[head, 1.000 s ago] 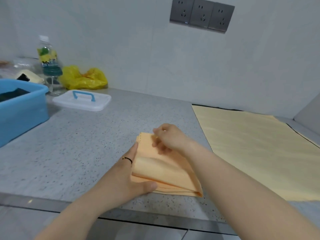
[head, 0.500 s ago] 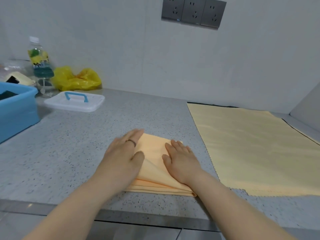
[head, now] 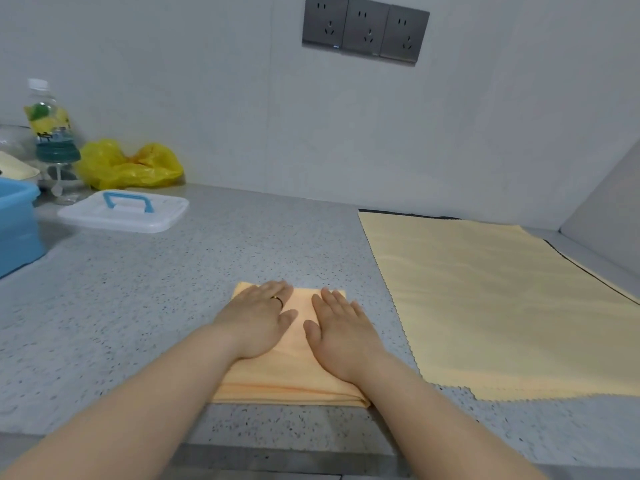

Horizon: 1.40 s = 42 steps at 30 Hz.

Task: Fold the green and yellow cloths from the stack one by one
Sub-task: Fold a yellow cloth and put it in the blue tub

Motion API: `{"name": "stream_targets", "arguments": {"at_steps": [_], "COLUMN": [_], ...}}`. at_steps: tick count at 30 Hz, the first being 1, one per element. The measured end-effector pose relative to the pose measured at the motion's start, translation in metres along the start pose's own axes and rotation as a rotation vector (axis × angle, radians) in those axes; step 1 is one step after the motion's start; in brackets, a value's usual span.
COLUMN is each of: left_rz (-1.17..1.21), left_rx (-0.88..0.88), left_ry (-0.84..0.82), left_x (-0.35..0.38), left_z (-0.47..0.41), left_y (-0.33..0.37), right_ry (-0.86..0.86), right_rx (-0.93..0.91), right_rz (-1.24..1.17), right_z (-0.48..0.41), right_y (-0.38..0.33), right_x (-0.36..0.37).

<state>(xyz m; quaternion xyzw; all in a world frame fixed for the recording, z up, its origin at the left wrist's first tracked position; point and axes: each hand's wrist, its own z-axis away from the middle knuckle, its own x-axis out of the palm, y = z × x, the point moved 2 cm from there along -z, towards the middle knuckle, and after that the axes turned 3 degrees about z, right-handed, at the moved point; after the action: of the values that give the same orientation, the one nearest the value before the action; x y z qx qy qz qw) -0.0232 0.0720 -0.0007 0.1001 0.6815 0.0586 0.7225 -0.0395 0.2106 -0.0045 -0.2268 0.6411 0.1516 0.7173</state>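
Pressing flat a folded cloth (head: pixel 291 382) at the near edge of the counter (head: pixel 138 306), just left of the stack (head: pixel 502 306). Left hand (head: pixel 258 318) and right hand (head: pixel 341 336) laid palm-down on top, side by side, thumbs nearly meeting, fingers straight and grasping nothing. Layered edges lined up along the near side, so judged to be the closing press of this fold, with little left beyond smoothing. Next move, probably: lift both palms, shift the bundle aside without letting the layers slide, then reach right and take only the top sheet. Calls for a light pinch at a corner or at the zigzag edge, since thin fabric lying flat tends to drag the sheet beneath along with it. Dark edge peeping out under the stack at its far and right sides; colour too dim to name, so no telling whether green comes next. Nothing between the hands and the stack. Well off to the far left: a white lid (head: pixel 124 211) with a blue handle, a blue bin (head: pixel 17 223), a bottle (head: pixel 48 123) and a yellow bag (head: pixel 128 164) against the wall, none in the path. Sockets (head: pixel 365 27) high on the wall, clear of the work.
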Motion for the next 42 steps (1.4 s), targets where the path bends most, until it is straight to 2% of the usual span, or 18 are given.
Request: {"name": "stream_targets", "arguments": {"at_steps": [8,11,14,16,19,23,29,32,37,42], "left_rz": [-0.07,-0.021,0.13,0.176,0.119,-0.037,-0.061,-0.068,-0.08,-0.031], "left_rx": [-0.079,-0.096,-0.023,0.076,0.177,0.136,0.054,0.036,0.015,-0.024], "left_ry": [-0.056,0.009,0.133,0.155,0.146,0.095,0.051,0.023,0.024,0.048], "left_x": [-0.007,-0.014,-0.025,-0.027,-0.01,0.013,0.007,0.004,0.008,0.01], "left_z": [0.011,0.015,0.025,0.038,0.061,0.076,0.084,0.087,0.086,0.088], "left_y": [-0.028,-0.02,-0.003,0.015,0.035,0.027,-0.012,-0.021,-0.016,-0.008], "right_ry": [-0.012,-0.011,-0.013,-0.016,-0.016,0.021,0.065,0.125,0.405,0.366], "right_rx": [-0.015,-0.01,-0.009,-0.006,0.0,0.019,0.012,-0.023,-0.176,-0.189], "right_rz": [0.004,0.004,0.006,0.012,0.016,0.032,0.021,-0.007,-0.112,-0.088], "right_z": [0.002,0.003,0.002,0.002,0.004,0.002,0.001,0.007,0.048,0.096], "right_y": [-0.001,-0.001,-0.001,-0.002,-0.003,-0.002,0.0,0.0,0.0,0.0], "right_x": [-0.002,-0.001,-0.002,-0.003,-0.003,-0.001,0.0,-0.009,-0.036,-0.034]}}
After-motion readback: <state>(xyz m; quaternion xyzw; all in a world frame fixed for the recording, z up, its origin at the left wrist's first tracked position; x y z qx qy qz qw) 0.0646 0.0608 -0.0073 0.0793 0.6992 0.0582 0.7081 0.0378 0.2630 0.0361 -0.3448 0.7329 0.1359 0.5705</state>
